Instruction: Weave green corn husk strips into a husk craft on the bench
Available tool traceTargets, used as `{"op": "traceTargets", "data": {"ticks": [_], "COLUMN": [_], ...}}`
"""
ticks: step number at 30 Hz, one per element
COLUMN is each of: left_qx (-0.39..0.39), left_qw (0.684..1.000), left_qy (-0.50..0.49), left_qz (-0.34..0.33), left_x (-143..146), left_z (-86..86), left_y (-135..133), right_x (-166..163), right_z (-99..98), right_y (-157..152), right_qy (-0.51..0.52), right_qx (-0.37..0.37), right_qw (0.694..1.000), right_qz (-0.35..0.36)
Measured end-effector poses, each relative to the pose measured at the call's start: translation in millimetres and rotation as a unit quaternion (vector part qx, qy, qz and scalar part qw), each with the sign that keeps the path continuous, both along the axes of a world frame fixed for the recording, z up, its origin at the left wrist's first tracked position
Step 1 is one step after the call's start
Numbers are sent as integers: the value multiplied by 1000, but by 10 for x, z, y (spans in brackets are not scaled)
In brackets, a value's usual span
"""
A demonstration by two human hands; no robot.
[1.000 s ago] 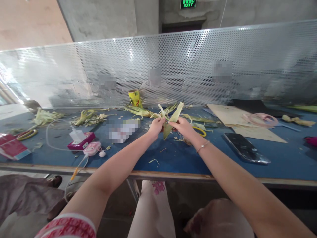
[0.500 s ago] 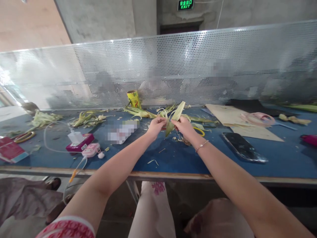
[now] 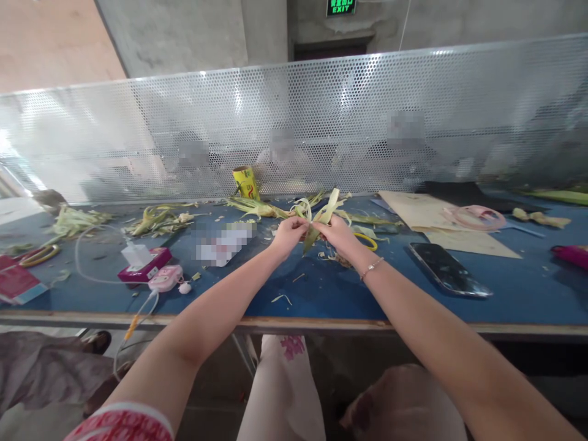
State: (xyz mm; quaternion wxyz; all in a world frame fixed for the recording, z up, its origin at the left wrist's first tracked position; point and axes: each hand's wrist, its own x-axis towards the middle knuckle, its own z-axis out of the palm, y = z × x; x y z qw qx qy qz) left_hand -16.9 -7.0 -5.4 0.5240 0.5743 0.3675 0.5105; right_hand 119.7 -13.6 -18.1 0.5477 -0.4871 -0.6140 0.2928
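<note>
While pinched by both hands:
Leaf (image 3: 321, 219): pale green, narrow, apparently folded.
Axis: tip up-right, base down-left.
Left hand (image 3: 288, 234): closed on leaf.
Right hand (image 3: 339, 234): closed on leaf.

On the blue table (image 3: 321, 294) a black phone (image 3: 448, 269) lies right, near brown cardboard (image 3: 427, 214) bearing a pink cable (image 3: 473, 217). A yellow cup (image 3: 245, 182) stands by the mesh screen (image 3: 294, 122). Left: pink charger (image 3: 144, 264), red packet (image 3: 16, 283), leaf scraps (image 3: 160, 217).
</note>
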Motion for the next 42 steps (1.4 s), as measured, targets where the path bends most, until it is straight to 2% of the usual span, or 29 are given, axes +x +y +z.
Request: {"op": "traceTargets", "data": {"ticks": [6,9,15,21,28,32,36,39,42], "left_qx": [-46,-57,-92,-98,-96,-109,-115,-112,-105], "left_qw": [998,997,990,986,987,987,987,988,989], "left_qy": [-39,-50,-96,-102,-67,-56,-71,-86,-95], "left_qz": [16,6,-40,-87,-111,-103,-91,-63,-35], "left_x": [-4,-10,-36,-64,-39,-26,-31,-40,-44], "left_z": [-17,2,33,29,-12,3,23,29,32], "left_y": [53,38,18,6,14,-4,-2,13,22], "right_x": [-3,3,24,0,-21,-46,-53,-58,-69], "right_z": [71,55,-1,53,49,76,119,132,115], "right_y": [-68,-41,38,-22,-11,-17,-62,-111,-122], "right_qy": [-35,-35,-10,68,103,196,270,260,214], "right_qx": [34,28,13,2,-13,-67,-85,-61,-32], "right_qw": [998,999,1000,998,994,976,948,941,952], "right_qz": [33,25,-8,12,34,65,146,208,215]}}
